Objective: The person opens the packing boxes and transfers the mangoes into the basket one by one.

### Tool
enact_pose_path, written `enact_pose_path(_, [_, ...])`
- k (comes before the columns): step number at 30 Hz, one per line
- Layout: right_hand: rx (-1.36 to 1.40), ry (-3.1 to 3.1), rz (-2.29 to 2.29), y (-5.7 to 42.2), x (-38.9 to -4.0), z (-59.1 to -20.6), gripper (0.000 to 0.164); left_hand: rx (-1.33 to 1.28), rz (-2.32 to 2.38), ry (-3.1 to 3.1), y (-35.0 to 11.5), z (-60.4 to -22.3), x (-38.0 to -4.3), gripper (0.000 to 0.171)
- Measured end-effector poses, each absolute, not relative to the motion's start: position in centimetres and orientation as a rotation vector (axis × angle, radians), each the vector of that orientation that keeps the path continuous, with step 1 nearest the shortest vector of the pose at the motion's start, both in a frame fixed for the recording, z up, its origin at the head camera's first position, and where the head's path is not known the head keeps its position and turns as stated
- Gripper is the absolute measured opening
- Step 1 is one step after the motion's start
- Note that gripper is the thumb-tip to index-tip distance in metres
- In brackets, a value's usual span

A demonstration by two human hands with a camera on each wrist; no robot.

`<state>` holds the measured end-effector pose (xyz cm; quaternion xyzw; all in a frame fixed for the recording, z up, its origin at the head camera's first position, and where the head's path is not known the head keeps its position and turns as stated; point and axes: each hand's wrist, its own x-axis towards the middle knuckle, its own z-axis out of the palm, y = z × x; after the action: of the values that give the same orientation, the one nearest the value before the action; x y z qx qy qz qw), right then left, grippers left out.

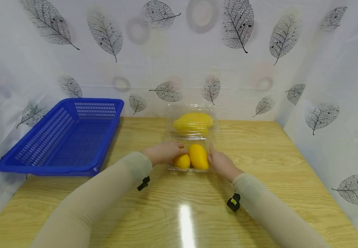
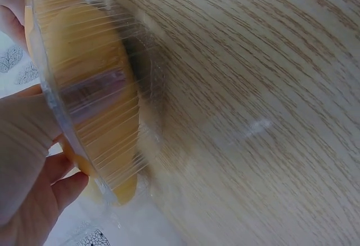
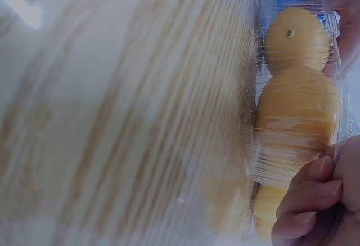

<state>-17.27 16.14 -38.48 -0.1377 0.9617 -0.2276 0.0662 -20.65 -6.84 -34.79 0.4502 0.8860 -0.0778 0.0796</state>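
Note:
A clear plastic clamshell box (image 1: 194,138) stands opened on the table, with two yellow mangoes in its front half. My left hand (image 1: 165,152) grips the left mango (image 1: 182,162) from above. In the left wrist view the thumb (image 2: 93,95) shows through the ribbed plastic, against that mango. The right mango (image 1: 198,156) lies beside it, close to my right hand (image 1: 223,164). That hand holds the box's right side, its fingers (image 3: 309,195) curled at the wall in the right wrist view. Behind, more yellow fruit (image 1: 194,122) shows through the clear lid; its exact kind is unclear.
A blue plastic basket (image 1: 107,144) with slotted sides stands on the left of the wooden table (image 1: 166,213). A white curtain (image 1: 172,51) with leaf prints hangs behind and along the sides. Each wrist carries a small black device (image 1: 234,202).

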Motion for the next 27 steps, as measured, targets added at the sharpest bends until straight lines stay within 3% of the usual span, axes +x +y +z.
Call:
enact_pose_path(12, [-0.436,2.986,-0.624,16.5,-17.1,-38.4,0.055,1.361,-0.189,2.690,-7.3,-34.0,-20.6,0.063])
enact_pose_path(27, [-0.709,3.008,-0.518,17.5,-17.3,-39.0,0.054,1.357,-0.085,2.735,-8.1,-33.8,-20.2,0.071])
